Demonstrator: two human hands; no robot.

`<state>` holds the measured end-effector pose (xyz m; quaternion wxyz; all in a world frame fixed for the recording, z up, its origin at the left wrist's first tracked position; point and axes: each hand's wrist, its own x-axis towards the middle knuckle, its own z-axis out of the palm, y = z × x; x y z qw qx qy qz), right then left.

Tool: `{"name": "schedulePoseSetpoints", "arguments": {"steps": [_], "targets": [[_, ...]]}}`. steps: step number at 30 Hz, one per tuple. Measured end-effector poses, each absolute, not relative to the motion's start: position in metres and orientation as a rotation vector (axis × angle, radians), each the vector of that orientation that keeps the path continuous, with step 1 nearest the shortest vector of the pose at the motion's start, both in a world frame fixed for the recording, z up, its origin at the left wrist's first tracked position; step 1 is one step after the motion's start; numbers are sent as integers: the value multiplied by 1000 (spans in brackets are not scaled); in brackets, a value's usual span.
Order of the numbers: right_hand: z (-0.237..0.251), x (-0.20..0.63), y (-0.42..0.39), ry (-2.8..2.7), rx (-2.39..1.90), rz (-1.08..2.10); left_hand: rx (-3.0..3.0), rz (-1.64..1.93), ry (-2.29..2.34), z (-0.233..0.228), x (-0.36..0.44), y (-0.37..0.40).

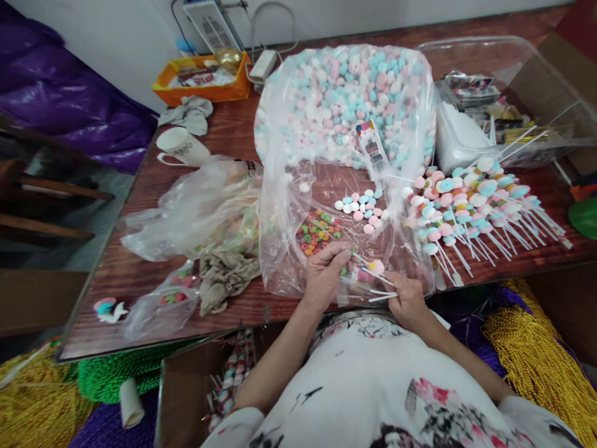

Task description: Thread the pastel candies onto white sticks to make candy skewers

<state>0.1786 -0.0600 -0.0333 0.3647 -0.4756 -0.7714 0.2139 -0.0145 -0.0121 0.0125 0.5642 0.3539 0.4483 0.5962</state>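
My right hand [407, 301] is closed on several thin white sticks [382, 297]. One of them slants up to my left hand and bears a pink and a yellow piece of candy [375, 267]. At the tip of that stick, my left hand [329, 270] is in a pinch; a bit of green shows there, but what the fingers hold is too small to make out. Just beyond it lie small red, green and orange rings [319, 231] on clear plastic. A little farther off are loose pink, blue and white candies [364, 208].
A large clear bag [345, 106] of pastel candies fills the back. Threaded candy sticks [476, 202] are heaped at right, before a clear plastic bin [508, 46]. Crumpled bags [196, 205], a rag [228, 280], a white mug [181, 147] and an orange tray [205, 92] stand left.
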Motion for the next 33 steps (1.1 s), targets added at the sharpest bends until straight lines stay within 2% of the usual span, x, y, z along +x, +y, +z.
{"name": "schedulePoseSetpoints", "arguments": {"steps": [6,9,22,33], "targets": [[-31,180,-61,-2007,-1217,553,1571,1445,1278,7,-24,-15],[-34,180,-62,-1981,-1210,544,1698,1471,1325,8,-20,-18],[-47,179,-64,-1765,-1166,552,1521,1547,1302,-1,9,-17],[-42,178,-64,-1824,-1180,558,1301,1534,1219,-2,16,-18]]}}
